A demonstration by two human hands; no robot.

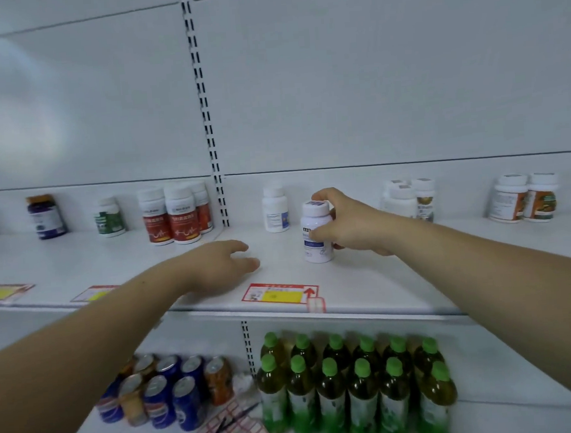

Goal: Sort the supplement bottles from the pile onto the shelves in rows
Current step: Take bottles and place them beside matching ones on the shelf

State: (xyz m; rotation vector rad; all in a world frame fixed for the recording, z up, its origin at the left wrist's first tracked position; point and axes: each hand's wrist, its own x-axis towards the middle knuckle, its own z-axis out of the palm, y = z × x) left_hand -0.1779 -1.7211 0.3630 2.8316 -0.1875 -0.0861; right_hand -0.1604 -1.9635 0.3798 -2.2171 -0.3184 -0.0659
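Head view.
- Item: white bottle point(316, 237), upright on the shelf point(383, 277), front of row; my right hand point(350, 223) is curled round it.
- My left hand point(221, 264): fingers loose, holding nothing.
- Risk: sliding it back too hard could knock over the twin bottle point(275, 210) behind.

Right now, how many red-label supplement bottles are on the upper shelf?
3 red-label bottles: one at front left, one at front right, one behind them on the right, partly hidden. More may sit behind, unseen.
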